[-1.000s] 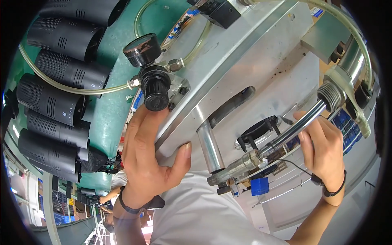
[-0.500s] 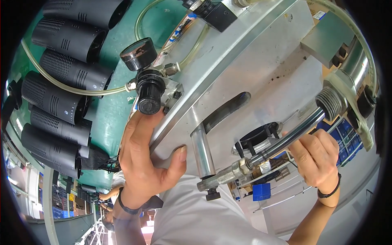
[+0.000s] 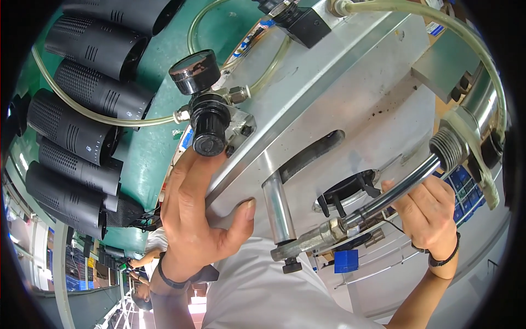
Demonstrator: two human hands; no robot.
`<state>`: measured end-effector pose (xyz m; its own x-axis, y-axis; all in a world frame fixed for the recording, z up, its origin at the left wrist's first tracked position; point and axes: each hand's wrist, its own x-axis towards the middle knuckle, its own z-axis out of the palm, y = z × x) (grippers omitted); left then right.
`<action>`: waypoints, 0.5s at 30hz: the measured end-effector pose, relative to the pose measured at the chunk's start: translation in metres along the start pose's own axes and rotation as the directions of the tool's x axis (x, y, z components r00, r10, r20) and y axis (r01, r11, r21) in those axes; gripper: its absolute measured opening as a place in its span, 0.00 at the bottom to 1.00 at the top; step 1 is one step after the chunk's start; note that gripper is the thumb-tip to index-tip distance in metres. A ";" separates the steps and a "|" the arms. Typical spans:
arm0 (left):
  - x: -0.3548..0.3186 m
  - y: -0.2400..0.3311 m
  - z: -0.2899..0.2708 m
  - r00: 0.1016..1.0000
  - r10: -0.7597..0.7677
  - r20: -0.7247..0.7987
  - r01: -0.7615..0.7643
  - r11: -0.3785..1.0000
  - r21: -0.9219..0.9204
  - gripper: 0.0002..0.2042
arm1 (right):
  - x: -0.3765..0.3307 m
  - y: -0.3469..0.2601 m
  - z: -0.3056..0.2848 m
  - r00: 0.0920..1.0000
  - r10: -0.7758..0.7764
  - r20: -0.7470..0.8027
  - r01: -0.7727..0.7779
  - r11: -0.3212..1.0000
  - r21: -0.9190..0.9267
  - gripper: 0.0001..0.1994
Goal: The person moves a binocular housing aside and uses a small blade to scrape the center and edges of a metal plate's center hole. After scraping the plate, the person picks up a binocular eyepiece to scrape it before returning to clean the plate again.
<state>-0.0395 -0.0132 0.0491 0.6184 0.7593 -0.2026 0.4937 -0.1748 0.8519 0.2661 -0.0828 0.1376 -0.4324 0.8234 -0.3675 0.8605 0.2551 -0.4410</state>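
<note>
My left hand lies at the edge of the grey metal machine plate, fingers stretched out and thumb apart. Its fingertips reach just below the black air regulator, which carries a round pressure gauge. Behind the shiny piston rod is my right hand, its fingers curled together. What they hold, if anything, is hidden by the rod and fingers; a thin dark wire shows beside them. Near these fingers, a black clip-like part sits in a round opening of the plate.
Several black perforated cylindrical housings lie on the green mat at left. Clear air hoses loop around the machine. A metal post joins the linkage arm. A blue bin stands beyond; another person appears lower left.
The machine sits slightly further right in the picture. Both hands keep nearly the same pose, with the right fingertips a little nearer the rod.
</note>
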 end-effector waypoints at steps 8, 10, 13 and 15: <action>0.000 -0.001 -0.002 1.000 -0.012 0.025 0.011 1.000 0.011 0.29 | 0.011 -0.009 -0.004 0.989 0.041 0.144 -0.043 0.999 0.011 0.18; -0.001 0.000 -0.002 0.999 -0.015 0.029 0.015 1.000 0.001 0.29 | 0.008 -0.011 -0.005 0.984 0.059 0.165 -0.064 0.998 0.024 0.18; -0.001 0.001 -0.003 0.999 -0.026 0.047 0.026 1.000 0.003 0.29 | -0.003 -0.011 -0.003 0.991 0.061 0.115 -0.062 0.998 0.012 0.17; 0.000 0.002 -0.003 0.997 -0.053 0.051 0.054 0.999 -0.009 0.29 | 0.002 -0.009 0.001 0.994 0.057 0.096 -0.057 0.998 0.003 0.17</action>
<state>-0.0406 -0.0117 0.0527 0.6219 0.7344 -0.2719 0.5203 -0.1280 0.8443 0.2567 -0.0837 0.1399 -0.4064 0.7844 -0.4686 0.8832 0.2060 -0.4213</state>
